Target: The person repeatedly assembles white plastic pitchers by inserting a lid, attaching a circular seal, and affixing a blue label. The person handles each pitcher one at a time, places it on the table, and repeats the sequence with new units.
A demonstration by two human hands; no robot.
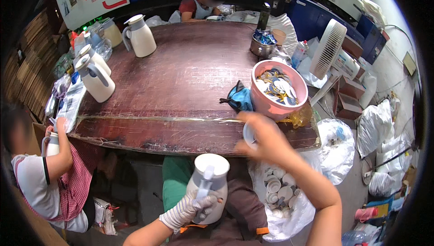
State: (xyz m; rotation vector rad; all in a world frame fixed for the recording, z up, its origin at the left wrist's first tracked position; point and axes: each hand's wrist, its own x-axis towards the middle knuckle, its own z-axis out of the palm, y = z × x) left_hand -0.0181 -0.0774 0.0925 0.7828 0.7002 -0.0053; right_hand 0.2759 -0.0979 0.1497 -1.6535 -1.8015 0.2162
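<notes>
White jug (209, 182) — gripped by left hand (187, 210) — right hand (266, 138) holds a lid (249, 134).

Dark brown scratched wooden worktop (181, 79). Pink round plastic basin (276, 91) of small discs near its right front corner; blue cloth (239, 98) just left of basin, steel pot (262, 45) behind it, cream plastic jugs (96, 79) far left of basin, another cream jug (140, 36) far behind-left.

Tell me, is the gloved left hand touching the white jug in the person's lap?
Touching. The head view shows the gloved left hand wrapped around the handle of the white jug, its fingers lying against the jug's body with no gap.
</notes>
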